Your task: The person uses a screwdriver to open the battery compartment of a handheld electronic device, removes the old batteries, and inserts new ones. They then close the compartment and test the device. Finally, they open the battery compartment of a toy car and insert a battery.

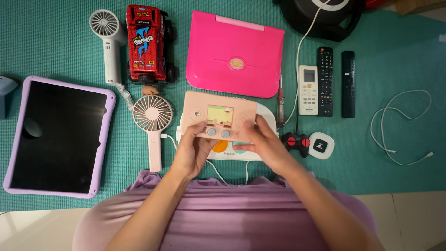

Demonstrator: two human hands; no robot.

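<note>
Both hands — left hand (194, 148), right hand (264, 145) — clamp the pink handheld game console (220, 116) at its lower corners, above a white toy (232, 149); thumb-heavy pressing could tip it from this shallow hold.

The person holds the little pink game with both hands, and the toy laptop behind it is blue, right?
Not quite. Both hands, left and right, do hold the pink game, but the toy laptop behind it is pink, not blue, as the head view shows.
</note>
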